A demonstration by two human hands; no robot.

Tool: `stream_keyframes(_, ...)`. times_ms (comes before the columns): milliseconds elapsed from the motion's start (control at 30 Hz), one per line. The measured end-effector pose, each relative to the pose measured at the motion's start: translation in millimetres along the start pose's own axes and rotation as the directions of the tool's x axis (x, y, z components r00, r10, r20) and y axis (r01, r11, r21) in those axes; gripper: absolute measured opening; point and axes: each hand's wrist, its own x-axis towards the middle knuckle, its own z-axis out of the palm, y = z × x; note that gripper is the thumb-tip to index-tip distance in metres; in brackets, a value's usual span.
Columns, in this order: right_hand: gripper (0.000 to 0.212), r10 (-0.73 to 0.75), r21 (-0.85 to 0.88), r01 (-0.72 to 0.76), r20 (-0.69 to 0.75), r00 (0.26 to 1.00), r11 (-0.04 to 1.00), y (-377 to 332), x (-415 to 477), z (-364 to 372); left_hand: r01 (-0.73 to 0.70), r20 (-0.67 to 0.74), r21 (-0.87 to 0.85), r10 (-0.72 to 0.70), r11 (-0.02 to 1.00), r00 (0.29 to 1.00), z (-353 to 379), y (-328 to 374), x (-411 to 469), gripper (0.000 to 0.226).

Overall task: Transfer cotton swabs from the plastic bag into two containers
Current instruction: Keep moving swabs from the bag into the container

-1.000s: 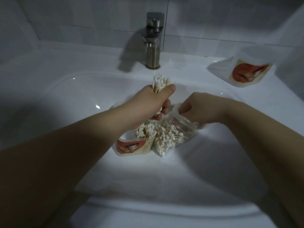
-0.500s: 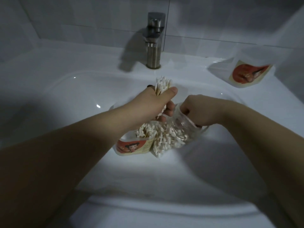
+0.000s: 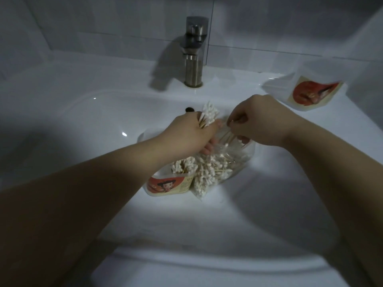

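Observation:
My left hand (image 3: 190, 134) grips a bundle of cotton swabs (image 3: 64, 116) upright, white tips fanned above the fist. My right hand (image 3: 261, 121) pinches a few swab sticks at the mouth of the clear plastic bag (image 3: 223, 166), which lies in the basin full of swabs. Just left of the bag stands a white container with an orange cartoon label (image 3: 167, 185), swabs standing inside it. A second container with the same label (image 3: 315, 92) sits on the sink deck at the right, apart from both hands.
Everything sits in a white sink basin (image 3: 83, 125) with a steel faucet (image 3: 193, 52) at the back centre and a dark overflow hole (image 3: 189, 109) below it. Grey tiled wall behind. The lighting is dim outside the basin's middle.
My right hand has lifted from the bag's rim and now pinches a few swab sticks at its mouth. My left hand sank slightly with its bundle.

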Motion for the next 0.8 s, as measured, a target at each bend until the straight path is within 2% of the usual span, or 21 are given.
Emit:
stream_keyframes(233, 0.015, -0.042, 0.052, 0.046, -0.090, 0.995, 0.998, 8, 2, -2, 0.111, 0.053, 0.106, -0.117, 0.988, 0.992, 1, -8, 0, 0.034)
stream_keyframes(333, 0.014, -0.032, 0.114, 0.045, -0.120, 0.992, 0.992, 7, 2, -3, 0.101, -0.023, 0.141, -0.098, 0.985, 0.995, 0, -3, -1, 0.038)
stream_keyframes(467, 0.014, -0.012, 0.177, 0.040, -0.160, 0.987, 0.983, 5, 0, -8, 0.028, -0.200, 0.219, 0.017, 0.975, 0.980, -4, 1, 2, 0.042)
stream_keyframes(633, 0.014, 0.009, 0.177, 0.025, -0.189, 0.982, 0.984, 3, -2, -9, -0.034, -0.210, 0.121, 0.059, 0.992, 0.976, -5, 3, 1, 0.029)
stream_keyframes(733, 0.014, -0.026, 0.125, 0.055, -0.223, 0.974, 0.991, 0, -2, -9, -0.088, -0.132, -0.083, 0.076, 0.993, 0.988, 0, 7, 0, 0.019)
stream_keyframes(800, 0.014, -0.056, 0.101, 0.080, -0.222, 0.974, 0.992, -5, -3, -8, -0.081, -0.056, -0.222, 0.071, 0.972, 0.996, 2, 9, -2, 0.022)
